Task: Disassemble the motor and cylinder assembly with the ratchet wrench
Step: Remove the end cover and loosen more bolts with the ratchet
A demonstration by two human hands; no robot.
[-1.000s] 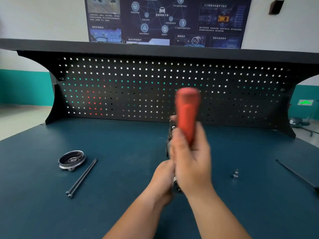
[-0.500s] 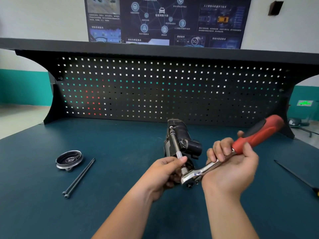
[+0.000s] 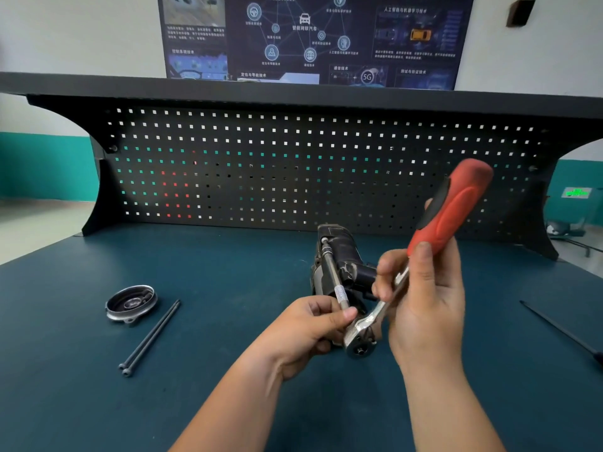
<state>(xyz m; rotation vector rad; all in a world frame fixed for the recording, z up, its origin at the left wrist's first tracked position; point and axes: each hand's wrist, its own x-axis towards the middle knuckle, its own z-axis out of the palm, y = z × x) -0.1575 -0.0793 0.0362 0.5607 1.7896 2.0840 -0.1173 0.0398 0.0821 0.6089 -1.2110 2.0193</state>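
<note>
A dark motor and cylinder assembly (image 3: pixel 339 259) lies on the blue bench at the centre. A ratchet wrench (image 3: pixel 450 210) with a red handle has its chrome head (image 3: pixel 359 340) at the near end of a long extension bar (image 3: pixel 336 282) that runs along the assembly. My right hand (image 3: pixel 421 295) grips the wrench's metal shank just below the red handle, which tilts up to the right. My left hand (image 3: pixel 310 327) pinches the knurled end of the extension bar beside the wrench head.
A round metal cover (image 3: pixel 130 303) and two long black bolts (image 3: pixel 148 340) lie at the left of the bench (image 3: pixel 98 402). A thin black rod (image 3: pixel 561 331) lies at the right edge. A black pegboard (image 3: pixel 293 168) closes the back.
The red handle has swung from upright over the assembly down to the right, then risen a little. My left hand has stayed at the extension bar.
</note>
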